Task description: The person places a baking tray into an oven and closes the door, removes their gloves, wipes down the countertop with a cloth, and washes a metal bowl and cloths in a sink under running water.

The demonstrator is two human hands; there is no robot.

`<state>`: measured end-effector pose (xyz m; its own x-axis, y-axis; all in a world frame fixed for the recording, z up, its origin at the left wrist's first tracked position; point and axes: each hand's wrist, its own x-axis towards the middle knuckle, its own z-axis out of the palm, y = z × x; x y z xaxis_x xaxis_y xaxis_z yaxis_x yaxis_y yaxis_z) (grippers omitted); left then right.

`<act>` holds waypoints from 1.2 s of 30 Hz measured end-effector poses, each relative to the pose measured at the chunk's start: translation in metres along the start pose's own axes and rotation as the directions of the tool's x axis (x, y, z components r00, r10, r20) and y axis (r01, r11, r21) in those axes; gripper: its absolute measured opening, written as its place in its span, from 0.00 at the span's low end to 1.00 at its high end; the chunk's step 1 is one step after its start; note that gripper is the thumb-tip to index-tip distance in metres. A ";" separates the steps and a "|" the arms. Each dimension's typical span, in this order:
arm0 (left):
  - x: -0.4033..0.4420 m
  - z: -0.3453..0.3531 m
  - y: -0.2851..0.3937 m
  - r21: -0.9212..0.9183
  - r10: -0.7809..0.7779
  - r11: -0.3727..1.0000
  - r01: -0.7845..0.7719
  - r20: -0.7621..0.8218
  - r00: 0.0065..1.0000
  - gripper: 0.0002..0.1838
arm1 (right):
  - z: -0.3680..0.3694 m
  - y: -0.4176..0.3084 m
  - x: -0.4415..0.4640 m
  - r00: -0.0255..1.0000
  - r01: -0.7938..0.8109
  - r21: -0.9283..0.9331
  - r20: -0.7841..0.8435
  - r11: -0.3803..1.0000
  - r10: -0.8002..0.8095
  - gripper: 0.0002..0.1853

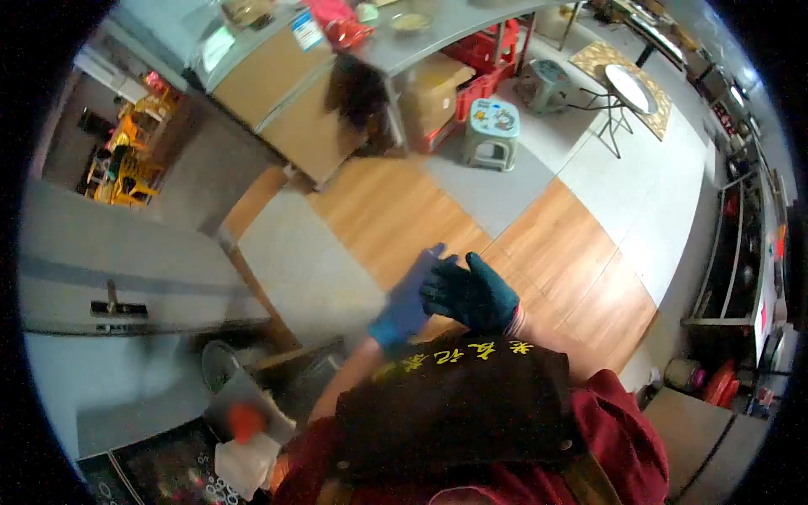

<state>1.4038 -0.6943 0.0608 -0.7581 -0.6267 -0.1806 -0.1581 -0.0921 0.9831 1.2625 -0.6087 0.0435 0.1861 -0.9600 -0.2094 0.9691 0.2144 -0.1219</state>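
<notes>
My left hand (409, 296), in a purple-blue glove with a lighter blue cuff, is held in front of my waist with its fingers stretched forward. My right hand (473, 296) wears a dark green glove. It lies against the fingers of the left one, thumb raised and fingers pointing left across them. Part of the left fingers is hidden behind it. No object shows in either hand. Just below both hands is my dark apron (454, 396) with yellow lettering, worn over a maroon top.
A grey door (151, 286) with a handle stands at the left. Ahead are a counter (454, 29) with cardboard boxes below, a light-blue plastic stool (492, 126) and a folding table with a round top (631, 88). Metal shelves (741, 252) line the right side.
</notes>
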 end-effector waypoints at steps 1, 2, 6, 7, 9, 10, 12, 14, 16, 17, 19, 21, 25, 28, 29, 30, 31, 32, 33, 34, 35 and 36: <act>0.017 0.014 0.007 -0.021 0.088 0.996 -0.086 0.092 0.992 0.23 | -0.005 -0.017 -0.005 0.990 0.137 -0.468 0.086 0.873 -0.110 0.28; 0.038 0.028 0.007 0.031 0.152 0.987 -0.159 0.147 0.977 0.23 | -0.008 -0.034 -0.015 0.991 0.132 -0.432 0.092 0.892 -0.102 0.27; 0.115 0.093 -0.004 0.102 0.297 0.940 -0.327 0.231 0.926 0.21 | -0.013 -0.104 -0.050 0.965 0.252 -0.717 0.135 0.650 -0.225 0.24; 0.134 0.109 -0.012 0.090 0.313 0.936 -0.342 0.235 0.920 0.21 | -0.015 -0.122 -0.058 0.948 0.278 -0.812 0.148 0.512 -0.281 0.24; 0.174 0.146 -0.031 0.009 0.203 0.978 -0.206 0.158 0.967 0.18 | -0.024 -0.148 -0.069 0.912 0.323 -0.767 0.095 0.554 -0.400 0.23; 0.188 0.167 -0.025 -0.025 0.167 0.986 -0.165 0.149 0.975 0.17 | -0.031 -0.161 -0.075 0.889 0.346 -0.755 0.074 0.557 -0.452 0.23; 0.206 0.199 -0.010 -0.563 -0.139 0.809 0.170 0.096 0.986 0.13 | -0.061 -0.178 -0.087 0.760 0.269 -0.959 0.270 -0.091 -0.591 0.24; 0.235 0.225 -0.003 -0.547 -0.180 0.792 0.270 0.213 0.960 0.12 | -0.082 -0.197 -0.097 0.683 -0.043 -0.756 0.456 -0.653 -0.571 0.27; 0.271 0.235 -0.021 -0.528 -0.222 0.771 0.356 0.301 0.927 0.11 | -0.075 -0.213 -0.111 0.611 0.547 -0.790 0.151 0.277 -0.777 0.26; 0.306 0.238 -0.057 -0.156 -0.027 0.985 0.069 0.253 0.967 0.10 | -0.120 -0.236 -0.107 0.687 0.523 -0.625 -0.093 0.580 -0.720 0.26; 0.348 0.251 -0.054 0.049 0.196 0.973 -0.224 0.326 0.925 0.09 | -0.170 -0.262 -0.109 0.748 0.484 -0.381 -0.288 0.788 -0.598 0.27; 0.389 0.265 -0.048 -0.231 0.026 0.972 0.049 0.308 0.951 0.08 | -0.197 -0.296 -0.115 0.754 0.248 -0.629 -0.352 0.737 -0.555 0.25; 0.496 0.292 -0.010 -0.523 -0.052 0.838 0.160 0.214 0.975 0.12 | -0.099 -0.370 -0.160 0.585 -0.065 -0.838 -0.472 0.542 -0.659 0.24; 0.590 0.312 0.030 -0.614 -0.115 0.724 0.314 0.343 0.933 0.10 | -0.076 -0.424 -0.204 0.688 0.396 -0.499 -0.395 0.771 -0.609 0.26; 0.601 0.328 0.057 -0.532 -0.059 0.799 0.281 0.396 0.916 0.10 | -0.077 -0.441 -0.219 0.691 0.388 -0.504 -0.395 0.772 -0.605 0.26; 0.614 0.344 0.081 -0.442 -0.016 0.866 0.234 0.443 0.896 0.11 | -0.075 -0.460 -0.233 0.604 0.339 -0.568 -0.479 0.750 -0.637 0.25; 0.623 0.362 0.092 -0.223 0.162 0.973 -0.060 0.476 0.864 0.12 | -0.078 -0.472 -0.241 0.508 0.287 -0.616 -0.551 0.733 -0.662 0.25; 0.648 0.385 0.083 0.017 0.155 0.978 -0.210 0.619 0.770 0.15 | -0.113 -0.482 -0.248 0.397 0.177 -0.732 -0.559 0.658 -0.728 0.27; 0.641 0.412 0.105 -0.163 0.135 0.986 -0.022 0.722 0.679 0.17 | -0.114 -0.501 -0.244 0.309 0.133 -0.804 -0.522 0.580 -0.795 0.29; 0.649 0.445 0.105 -0.094 -0.041 0.973 0.210 0.829 0.557 0.17 | -0.113 -0.512 -0.247 0.192 0.083 -0.866 -0.472 0.494 -0.860 0.31; 0.649 0.478 0.101 -0.068 -0.036 0.976 0.209 0.890 0.455 0.18 | -0.138 -0.519 -0.254 0.120 0.011 -0.945 -0.323 0.326 -0.939 0.39; 0.648 0.511 0.097 -0.043 -0.030 0.979 0.201 0.937 0.347 0.18 | -0.134 -0.532 -0.261 0.056 0.021 -0.941 -0.337 0.338 -0.940 0.39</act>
<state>0.5741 -0.7137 0.0238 -0.8513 0.5108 -0.1197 -0.2801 -0.2497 0.9269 0.6765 -0.4480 0.0332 -0.9550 -0.1945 -0.2239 0.1796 0.2218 -0.9584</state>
